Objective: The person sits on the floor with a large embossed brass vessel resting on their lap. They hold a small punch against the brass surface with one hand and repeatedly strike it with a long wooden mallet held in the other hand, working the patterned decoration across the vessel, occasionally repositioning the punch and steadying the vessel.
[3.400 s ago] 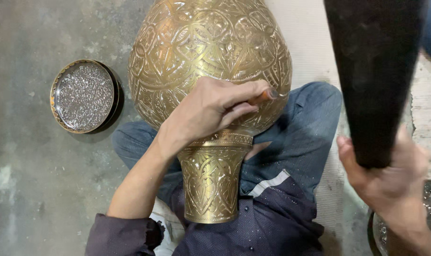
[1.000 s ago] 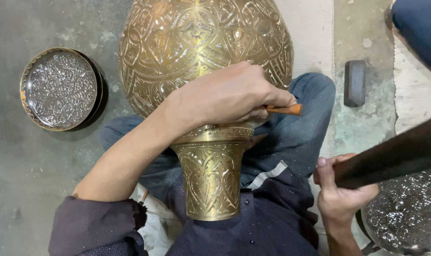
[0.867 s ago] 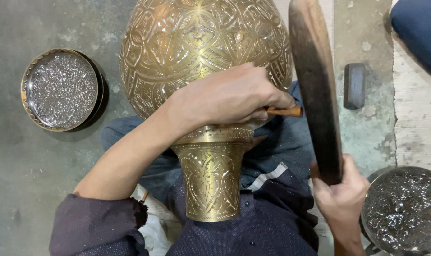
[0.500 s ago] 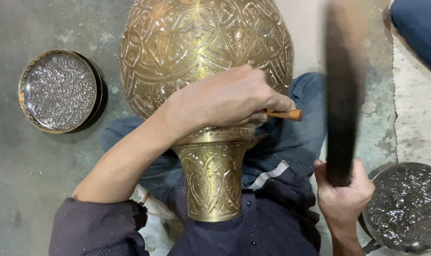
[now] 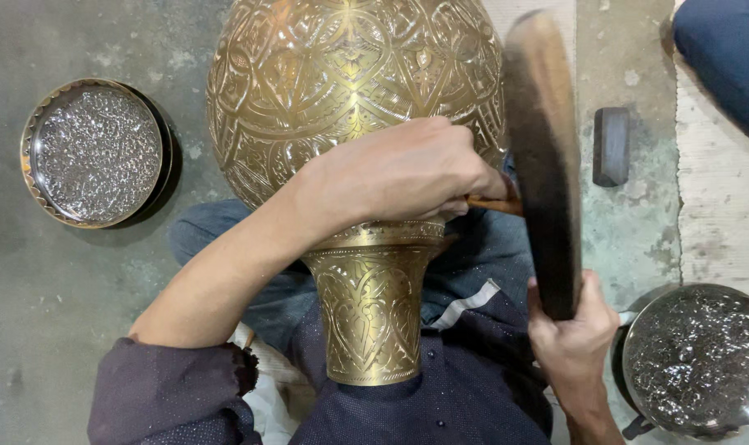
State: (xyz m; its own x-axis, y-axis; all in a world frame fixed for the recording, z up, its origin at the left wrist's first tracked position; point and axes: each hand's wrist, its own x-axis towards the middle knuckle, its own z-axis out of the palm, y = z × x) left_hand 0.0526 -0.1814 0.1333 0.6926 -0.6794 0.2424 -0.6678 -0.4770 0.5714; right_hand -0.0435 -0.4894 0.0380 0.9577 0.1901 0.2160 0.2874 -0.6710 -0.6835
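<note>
engraving covers most of our brass vase (image 5: 354,124); left hand (image 5: 399,177) grips chisel (image 5: 491,204), right hand (image 5: 576,338) clutches mallet (image 5: 543,156).

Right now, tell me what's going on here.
A seated person has a large engraved brass vase lying across the lap. The left hand presses a thin orange-handled tool against the vase's side, while the right hand swings a dark wooden mallet, blurred with motion, at it. Two round metal dishes of glittering shavings sit on the concrete floor: one left, one lower right.
</note>
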